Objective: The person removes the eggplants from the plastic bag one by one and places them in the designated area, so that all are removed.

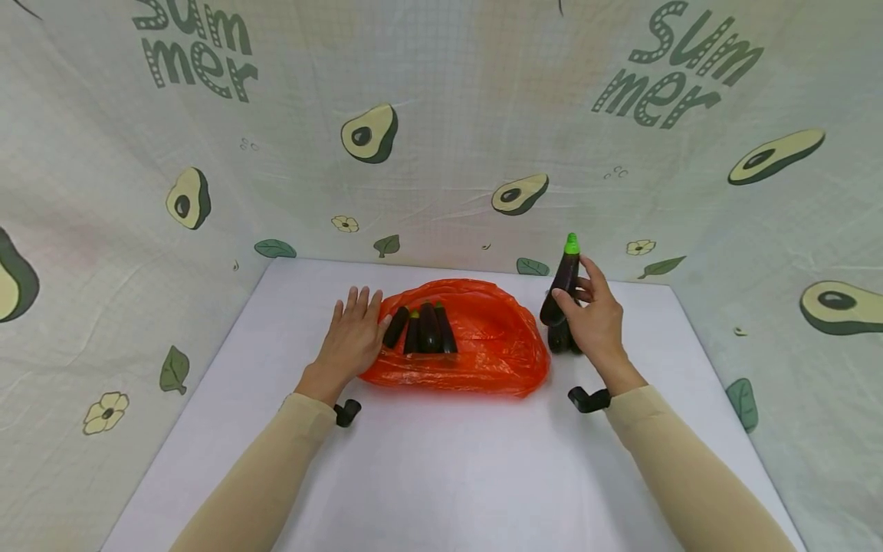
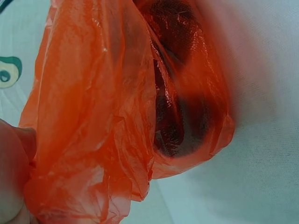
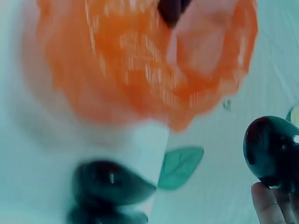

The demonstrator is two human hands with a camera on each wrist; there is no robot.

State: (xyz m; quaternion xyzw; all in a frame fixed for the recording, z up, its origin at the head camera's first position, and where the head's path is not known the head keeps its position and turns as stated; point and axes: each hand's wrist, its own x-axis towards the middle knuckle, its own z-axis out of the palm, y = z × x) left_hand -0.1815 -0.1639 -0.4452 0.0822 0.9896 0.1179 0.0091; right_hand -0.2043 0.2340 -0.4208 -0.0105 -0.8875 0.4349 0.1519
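Observation:
A red plastic bag [image 1: 500, 368] lies with its mouth open, and several dark eggplants [image 1: 429, 328] with green stem ends sit in its left part. At its left edge my left hand [image 1: 348, 337] rests with straight fingers, the thumb against the plastic. The left wrist view shows the bag [image 2: 88, 116] close up, with dark shapes inside it. My right hand [image 1: 596, 318] holds another eggplant [image 1: 561, 290] between thumb and fingers, its bright green end up. This eggplant's rounded end [image 3: 271, 149] shows in the right wrist view. Below it, more eggplants [image 1: 559, 339] lie beside the bag, partly hidden by the hand.
All this stands on a white tabletop [image 1: 441, 475]. A pale cloth [image 1: 441, 69] printed with avocados, leaves and lettering rises behind the table and along both sides. In the right wrist view, loose eggplants [image 3: 110, 182] lie near the bag, blurred.

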